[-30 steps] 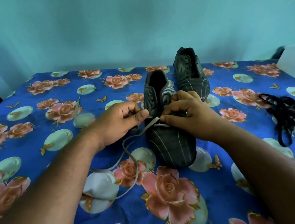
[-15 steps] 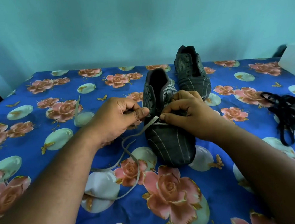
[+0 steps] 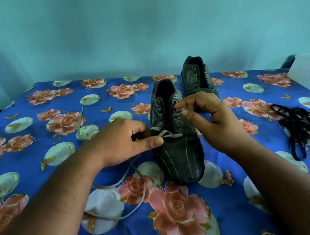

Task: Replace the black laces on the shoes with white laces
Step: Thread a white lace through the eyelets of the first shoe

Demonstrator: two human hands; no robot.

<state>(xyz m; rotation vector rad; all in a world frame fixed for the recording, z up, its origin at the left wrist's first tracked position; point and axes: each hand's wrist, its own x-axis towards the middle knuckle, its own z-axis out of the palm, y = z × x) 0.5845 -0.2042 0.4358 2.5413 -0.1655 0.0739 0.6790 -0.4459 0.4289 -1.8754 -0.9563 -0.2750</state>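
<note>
Trailing loose over the glossy flowered cloth (image 3: 181, 220) just near of the left hand (image 3: 120, 140), a flat, pale woven lace (image 3: 134, 168) loops across printed roses and climbs to that hand's thumb and forefinger, which pinch it at the lowest eyelets of the nearer shoe (image 3: 177, 153). That shoe lies between the two hands: dark, smooth-toed with thin light curved lines, its upper ribbed with fine stripes, and the lace crosses it once as a short flat bar. The right hand (image 3: 214, 118) hovers at the shoe's right flap, fingers loosely curled with thumb and forefinger tips close together; whether they grip anything I cannot tell. Right of that hand, well apart, one tangled heap of black laces (image 3: 297, 122) rests on the cloth. Beyond the right hand stands the second shoe (image 3: 196, 78), unlaced, making two shoes. Left of and beyond the left hand lies one more pale flat lace strip (image 3: 79, 124).
</note>
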